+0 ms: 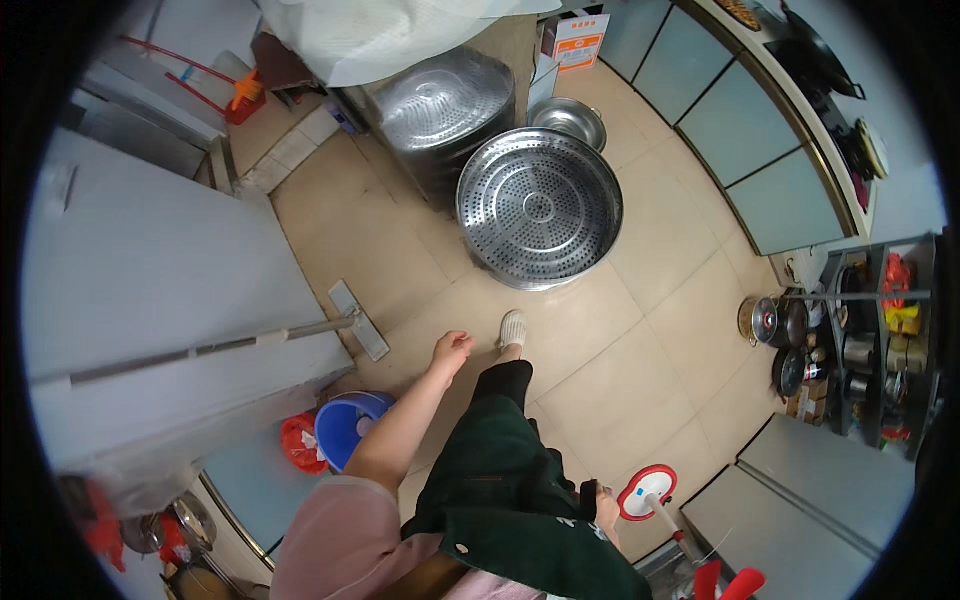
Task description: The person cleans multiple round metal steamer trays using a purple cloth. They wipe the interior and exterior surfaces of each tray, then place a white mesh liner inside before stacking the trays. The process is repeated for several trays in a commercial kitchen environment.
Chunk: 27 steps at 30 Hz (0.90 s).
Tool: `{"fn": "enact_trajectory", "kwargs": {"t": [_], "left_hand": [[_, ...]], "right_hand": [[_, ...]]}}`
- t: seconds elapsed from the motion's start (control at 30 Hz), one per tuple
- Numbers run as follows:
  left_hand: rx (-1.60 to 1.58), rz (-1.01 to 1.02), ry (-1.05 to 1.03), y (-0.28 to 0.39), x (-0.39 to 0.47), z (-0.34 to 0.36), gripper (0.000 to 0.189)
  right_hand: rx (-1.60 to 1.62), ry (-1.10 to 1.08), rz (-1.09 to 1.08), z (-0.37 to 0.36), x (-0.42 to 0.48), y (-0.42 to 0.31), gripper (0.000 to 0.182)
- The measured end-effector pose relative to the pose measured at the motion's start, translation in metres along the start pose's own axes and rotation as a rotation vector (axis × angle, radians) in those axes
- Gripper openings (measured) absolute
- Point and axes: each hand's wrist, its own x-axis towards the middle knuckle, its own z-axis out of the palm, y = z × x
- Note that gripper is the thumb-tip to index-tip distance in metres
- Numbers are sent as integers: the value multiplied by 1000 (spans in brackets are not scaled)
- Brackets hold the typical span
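My left hand (pixel 452 352) hangs over the tiled floor with its fingers loosely curled and nothing in them. To its left a flat mop (pixel 360 320) rests its head on the floor. My right hand (pixel 607 511) is down at my side, partly hidden by the dark green apron (pixel 487 472). What it holds, if anything, cannot be made out. Beside it is a white, red-rimmed base (pixel 646 491) with a pole. Ahead of my shoe stands a large round steel steamer pot (pixel 538 210) with a perforated tray inside.
Behind the steamer are a steel basin (pixel 568 124) and a metal lid (pixel 446 97). A blue bucket (pixel 352 424) and red-lined bin (pixel 302 442) stand left. Glass-fronted cabinets (pixel 739 112) curve along the right, with a pot shelf (pixel 862 352). A red dustpan (pixel 246 107) lies far left.
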Motion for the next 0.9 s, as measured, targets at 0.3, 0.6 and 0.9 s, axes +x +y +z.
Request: {"fn": "enact_trajectory", "kwargs": {"t": [0.3, 0.6, 0.9], "left_hand": [[-44, -414, 187, 52, 257, 49, 72], [-132, -477, 162, 23, 344, 70, 62], [-47, -469, 259, 62, 311, 75, 37]], "right_hand": [[360, 168, -66, -121, 115, -60, 6], [535, -160, 314, -129, 143, -44, 37], [390, -151, 99, -139, 206, 7, 45]]}}
